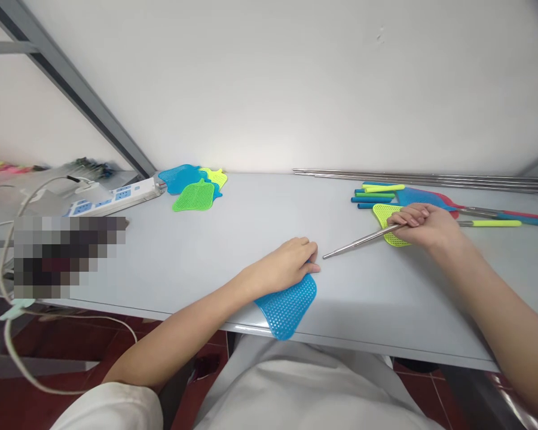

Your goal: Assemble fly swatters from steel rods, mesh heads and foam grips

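Note:
My left hand [291,263] is closed on a blue perforated fly swatter head [289,307] at the table's front edge; its neck is hidden under my fingers. In my right hand [424,224] is a thin metal rod [356,243], which slants down to the left. The rod's tip ends a short way right of my left hand, apart from it. Beneath my right hand lies a yellow fly swatter [394,239] with a yellow grip [495,223].
Loose blue, green and yellow swatter heads [193,196] lie back left. Coloured handle tubes [376,196], blue and red swatters [419,198] and long metal rods [403,175] are back right. A power strip [114,200] with cables sits left. A blurred-out patch covers the left end.

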Demonstrator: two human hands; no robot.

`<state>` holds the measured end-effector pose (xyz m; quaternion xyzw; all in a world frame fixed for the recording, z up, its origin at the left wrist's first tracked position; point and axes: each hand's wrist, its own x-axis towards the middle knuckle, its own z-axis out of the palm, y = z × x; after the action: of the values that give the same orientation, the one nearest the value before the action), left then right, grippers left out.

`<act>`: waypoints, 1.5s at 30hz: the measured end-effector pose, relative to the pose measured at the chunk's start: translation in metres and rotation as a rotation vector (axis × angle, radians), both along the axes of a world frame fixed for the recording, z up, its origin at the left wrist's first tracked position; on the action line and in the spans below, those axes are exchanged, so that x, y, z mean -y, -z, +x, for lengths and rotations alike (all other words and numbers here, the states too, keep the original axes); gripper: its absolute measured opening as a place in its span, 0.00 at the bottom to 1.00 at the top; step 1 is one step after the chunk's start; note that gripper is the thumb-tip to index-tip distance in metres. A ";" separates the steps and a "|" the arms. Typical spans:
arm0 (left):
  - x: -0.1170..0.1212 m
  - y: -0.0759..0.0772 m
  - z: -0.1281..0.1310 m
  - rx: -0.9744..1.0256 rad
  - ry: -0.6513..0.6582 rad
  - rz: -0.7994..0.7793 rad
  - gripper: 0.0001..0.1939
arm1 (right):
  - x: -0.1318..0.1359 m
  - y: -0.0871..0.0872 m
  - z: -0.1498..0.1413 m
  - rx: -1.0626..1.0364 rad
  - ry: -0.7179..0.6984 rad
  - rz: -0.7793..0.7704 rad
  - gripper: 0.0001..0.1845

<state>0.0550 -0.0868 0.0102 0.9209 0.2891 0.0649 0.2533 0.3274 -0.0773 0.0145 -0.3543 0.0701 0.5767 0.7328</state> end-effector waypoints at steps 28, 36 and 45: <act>-0.005 -0.003 -0.005 -0.124 -0.049 0.030 0.14 | 0.002 -0.002 -0.003 0.006 -0.046 0.000 0.15; -0.008 -0.007 -0.010 -0.143 -0.129 0.074 0.21 | 0.002 -0.001 -0.003 0.002 -0.045 -0.016 0.15; -0.008 -0.008 -0.009 -0.143 -0.116 0.050 0.17 | 0.002 -0.002 -0.008 -0.015 -0.070 -0.031 0.13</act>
<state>0.0460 -0.0790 0.0181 0.9109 0.3577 0.0205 0.2048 0.3198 -0.0798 0.0161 -0.3635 0.0722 0.6034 0.7061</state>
